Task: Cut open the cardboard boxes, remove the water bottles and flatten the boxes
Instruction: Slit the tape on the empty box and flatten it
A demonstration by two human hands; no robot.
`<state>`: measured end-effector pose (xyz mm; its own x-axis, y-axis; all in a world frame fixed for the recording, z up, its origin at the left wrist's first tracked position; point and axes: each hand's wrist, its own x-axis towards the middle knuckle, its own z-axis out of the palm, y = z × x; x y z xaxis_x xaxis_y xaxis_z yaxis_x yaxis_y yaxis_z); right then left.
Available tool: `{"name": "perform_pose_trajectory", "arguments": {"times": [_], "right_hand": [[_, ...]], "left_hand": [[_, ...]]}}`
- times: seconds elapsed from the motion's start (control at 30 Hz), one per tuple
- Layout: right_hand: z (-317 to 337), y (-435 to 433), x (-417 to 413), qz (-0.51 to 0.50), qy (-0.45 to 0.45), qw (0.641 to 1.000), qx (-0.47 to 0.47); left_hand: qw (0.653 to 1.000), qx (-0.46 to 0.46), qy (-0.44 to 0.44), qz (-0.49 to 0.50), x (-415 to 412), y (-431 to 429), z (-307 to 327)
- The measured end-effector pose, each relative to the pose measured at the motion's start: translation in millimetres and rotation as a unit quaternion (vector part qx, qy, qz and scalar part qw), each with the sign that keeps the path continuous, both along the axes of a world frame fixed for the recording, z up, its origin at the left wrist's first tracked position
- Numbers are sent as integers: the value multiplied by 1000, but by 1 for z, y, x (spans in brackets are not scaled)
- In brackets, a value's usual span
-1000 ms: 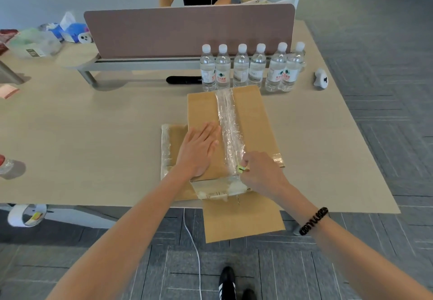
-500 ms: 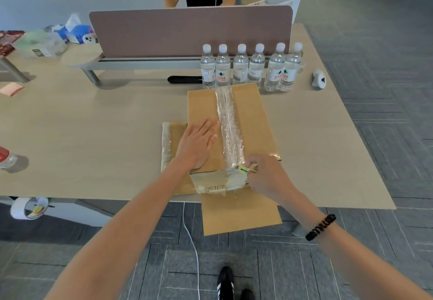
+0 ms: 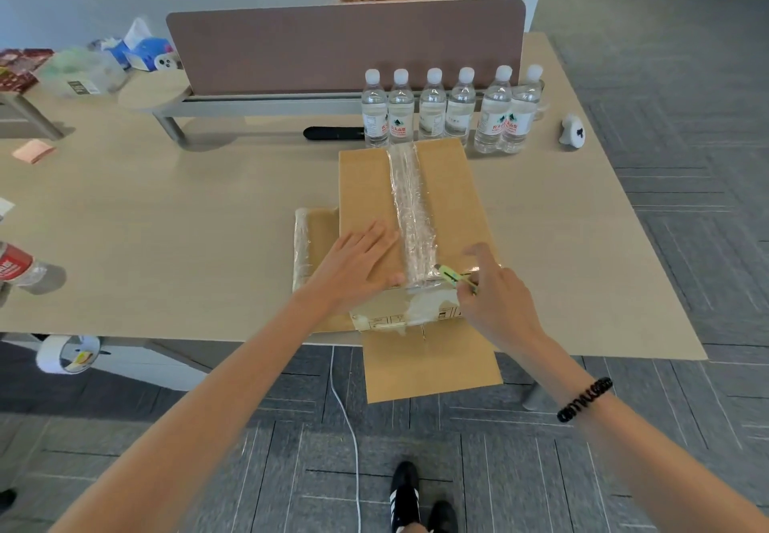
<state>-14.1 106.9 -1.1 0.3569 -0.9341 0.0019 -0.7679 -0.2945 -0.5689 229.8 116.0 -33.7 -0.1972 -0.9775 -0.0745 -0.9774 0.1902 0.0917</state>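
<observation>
Between the two hands, at the near edge of the cardboard box (image 3: 453, 199), lies the point where the cut would start. The left hand (image 3: 358, 266) lies flat on the box top, fingers straight and slightly spread, pressing the flap down just left of the tape strip (image 3: 410, 207). The right hand (image 3: 495, 299) pinches a small yellow-green utility knife (image 3: 453, 275) (the forefinger sticks up, off the tool), with its tip at the near end of the tape.

The coming move turns on that strip. Its long axis runs straight away from the hands, from the near edge to the far one. By my reading, the blade would be pushed away from the body along the seam. The right hand is the nearer to it, and the left sits safely to one side of the line.

The tape is clear, wrinkled and glossy over plain matt brown board. The box's near end face carries torn whitish tape remnants and small print.

Below the hands, a flat cardboard sheet (image 3: 432, 370) under the box overhangs the edge of the pale wood-grain counter (image 3: 166, 220). Left of the left hand lies another flattened piece (image 3: 318, 228), edged with shiny tape. Beyond the box's far edge stands a row of water bottles (image 3: 432, 110), clear plastic with white caps.
</observation>
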Motion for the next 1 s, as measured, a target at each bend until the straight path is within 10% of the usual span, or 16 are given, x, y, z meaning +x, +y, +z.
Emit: {"name": "perform_pose_trajectory", "arguments": {"times": [0.37,1.0], "right_hand": [[-31,4,-15,86,45,991,-88],[-45,21,16,124,7,987,-97]], "left_hand": [[988,-61,-77,116,-3,21,-5],[933,-51,-356,-28,-4,13,13]]}}
